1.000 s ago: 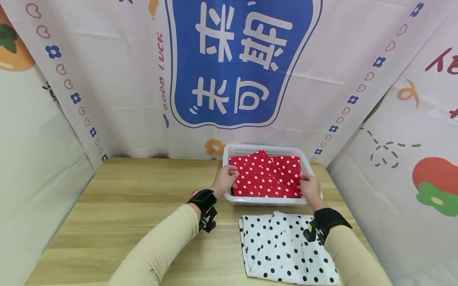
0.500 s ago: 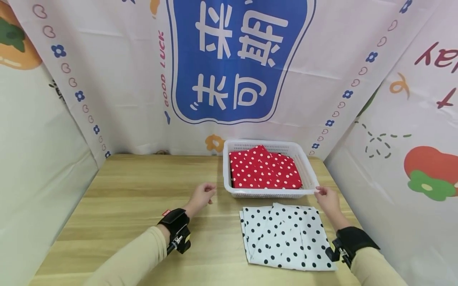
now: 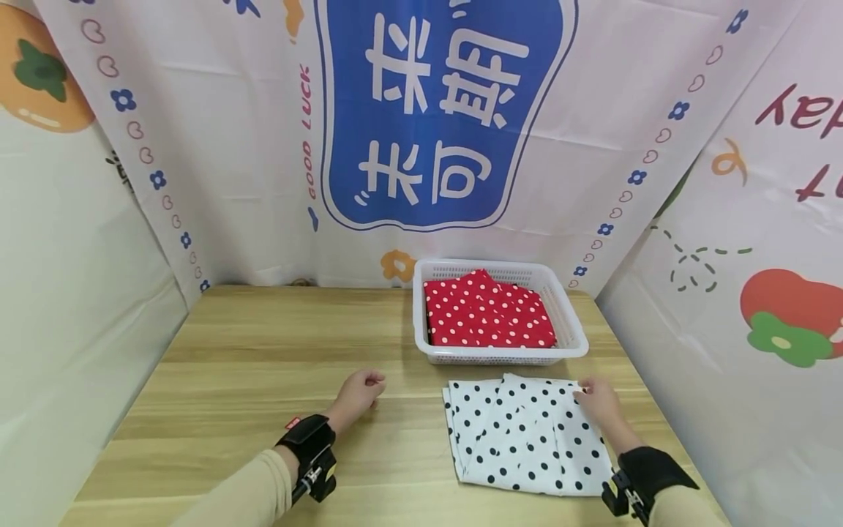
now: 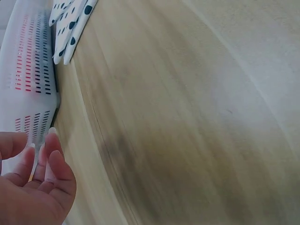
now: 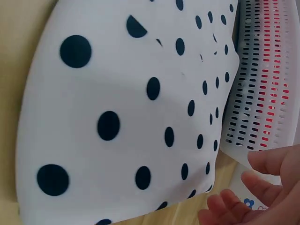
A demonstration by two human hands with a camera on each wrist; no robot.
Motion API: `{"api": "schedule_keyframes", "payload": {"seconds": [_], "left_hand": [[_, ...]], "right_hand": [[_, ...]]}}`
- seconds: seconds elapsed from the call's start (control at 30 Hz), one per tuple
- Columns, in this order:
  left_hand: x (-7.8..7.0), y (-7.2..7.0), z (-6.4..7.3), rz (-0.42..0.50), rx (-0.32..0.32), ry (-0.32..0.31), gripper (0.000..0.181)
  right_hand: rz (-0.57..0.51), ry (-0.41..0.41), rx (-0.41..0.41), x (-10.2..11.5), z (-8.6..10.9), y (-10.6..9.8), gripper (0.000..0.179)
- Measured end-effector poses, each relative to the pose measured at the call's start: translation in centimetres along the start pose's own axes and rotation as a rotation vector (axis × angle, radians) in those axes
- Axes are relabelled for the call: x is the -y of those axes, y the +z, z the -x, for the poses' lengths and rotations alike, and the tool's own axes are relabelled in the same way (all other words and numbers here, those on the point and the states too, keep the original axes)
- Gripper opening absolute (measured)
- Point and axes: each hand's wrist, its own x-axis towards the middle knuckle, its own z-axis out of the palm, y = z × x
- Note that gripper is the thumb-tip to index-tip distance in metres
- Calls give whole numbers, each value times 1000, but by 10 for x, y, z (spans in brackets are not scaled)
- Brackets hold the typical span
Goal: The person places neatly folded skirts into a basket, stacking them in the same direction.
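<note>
A folded white cloth with black dots (image 3: 520, 439) lies on the wooden table, in front of a white plastic basket (image 3: 500, 355). Inside the basket rests a folded red cloth with white dots (image 3: 487, 315). My right hand (image 3: 602, 410) is at the white cloth's far right corner; in the right wrist view its fingers (image 5: 262, 187) are parted beside the cloth's edge, gripping nothing. Left of both cloth and basket, my left hand (image 3: 358, 395) hovers over the table with loosely bent fingers (image 4: 56, 168) and nothing between them.
The wooden table (image 3: 276, 344) extends left of the basket and cloth. A printed white curtain (image 3: 263, 219) hangs at its back edge, with more white sheeting (image 3: 691, 329) along the right side. Each wrist wears a black strap with a camera.
Both hands have let go of the red cloth in the basket. The left drew back leftward and nearer; the right came past the basket's front corner to the white cloth's far right corner.
</note>
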Motion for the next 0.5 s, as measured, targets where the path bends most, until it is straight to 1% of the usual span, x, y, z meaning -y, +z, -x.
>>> {"api": "schedule_keyframes", "payload": {"seconds": [0.17, 0.3, 0.4, 0.5], "left_hand": [[4, -6, 9, 11, -10, -17, 22], [11, -11, 17, -8, -5, -33, 22], [18, -12, 23, -11, -1, -44, 20], [22, -12, 27, 10, 0, -45, 18]], "right_hand": [[75, 77, 17, -11, 6, 5, 41], [109, 153, 33, -14, 16, 5, 37], [93, 213, 71, -20, 19, 6, 36], [35, 271, 120, -33, 13, 11, 45]]}}
